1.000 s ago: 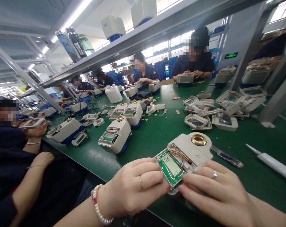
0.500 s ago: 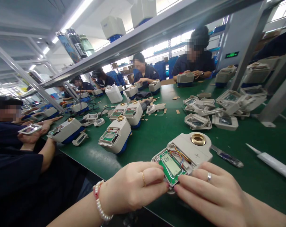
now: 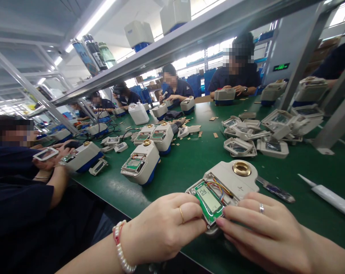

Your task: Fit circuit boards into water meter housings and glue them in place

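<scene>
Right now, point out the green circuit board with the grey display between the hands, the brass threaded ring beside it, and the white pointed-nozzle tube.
Green circuit board (image 3: 209,203): head view, on its grey display.
Brass threaded ring (image 3: 242,174): head view, on its lower rim.
White pointed-nozzle tube (image 3: 333,196): head view, on its body.

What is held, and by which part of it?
The left hand and right hand hold the open device by its near end, at both sides of the green board.
</scene>
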Motion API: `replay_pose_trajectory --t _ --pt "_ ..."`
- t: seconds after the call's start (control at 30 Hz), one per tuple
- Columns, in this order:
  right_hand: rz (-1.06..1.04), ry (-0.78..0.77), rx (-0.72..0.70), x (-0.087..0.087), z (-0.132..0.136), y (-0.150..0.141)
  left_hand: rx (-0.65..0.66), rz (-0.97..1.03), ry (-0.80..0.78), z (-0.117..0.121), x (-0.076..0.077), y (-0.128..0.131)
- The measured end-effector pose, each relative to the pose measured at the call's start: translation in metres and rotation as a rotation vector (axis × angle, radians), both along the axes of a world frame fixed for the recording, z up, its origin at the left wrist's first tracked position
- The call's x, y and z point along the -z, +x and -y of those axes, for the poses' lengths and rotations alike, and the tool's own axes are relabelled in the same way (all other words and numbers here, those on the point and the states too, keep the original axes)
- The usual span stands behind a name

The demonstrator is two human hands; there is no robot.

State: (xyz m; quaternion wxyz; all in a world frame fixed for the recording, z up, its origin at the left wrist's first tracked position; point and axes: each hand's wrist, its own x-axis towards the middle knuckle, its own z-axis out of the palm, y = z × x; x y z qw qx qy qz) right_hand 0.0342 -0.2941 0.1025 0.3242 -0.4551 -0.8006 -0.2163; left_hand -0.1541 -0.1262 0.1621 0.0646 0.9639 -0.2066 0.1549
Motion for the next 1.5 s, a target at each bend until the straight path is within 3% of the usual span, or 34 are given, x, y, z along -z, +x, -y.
replay_pose_trajectory --t 0.3,0.5,0.73,0.9,1.03,1.13,1.23,1.37,1.5 --pt "-0.17 0.001 -0.006 -0.004 -0.003 -0.004 -0.036 0.129 -0.011 0.001 0.009 -0.005" --pt "-0.147 -0.001 0.019 -0.006 -0.006 -0.006 -0.112 0.229 -0.227 -0.007 0.009 -0.011" --pt "-0.135 -0.014 0.012 -0.003 -0.005 -0.006 -0.216 -0.035 -0.312 -0.009 -0.006 -0.005" --pt "-0.147 -0.018 0.017 -0.003 -0.005 -0.007 -0.391 -0.229 -0.466 -0.005 -0.012 -0.005" --pt "-0.144 -0.005 0.02 -0.004 -0.006 -0.007 -0.542 -0.511 -0.785 -0.003 -0.015 -0.004" --pt "-0.142 -0.002 0.022 -0.004 -0.006 -0.007 -0.568 -0.71 -1.136 -0.006 -0.015 -0.001" --pt "-0.149 -0.012 0.019 -0.005 -0.006 -0.007 -0.586 -0.801 -1.344 -0.01 -0.012 0.003" --pt "-0.154 -0.019 0.008 -0.004 -0.005 -0.007 -0.641 -0.824 -1.377 -0.012 -0.014 0.006" --pt "-0.166 -0.026 -0.002 -0.002 -0.005 -0.007 -0.654 -0.811 -1.292 -0.012 -0.02 0.008"
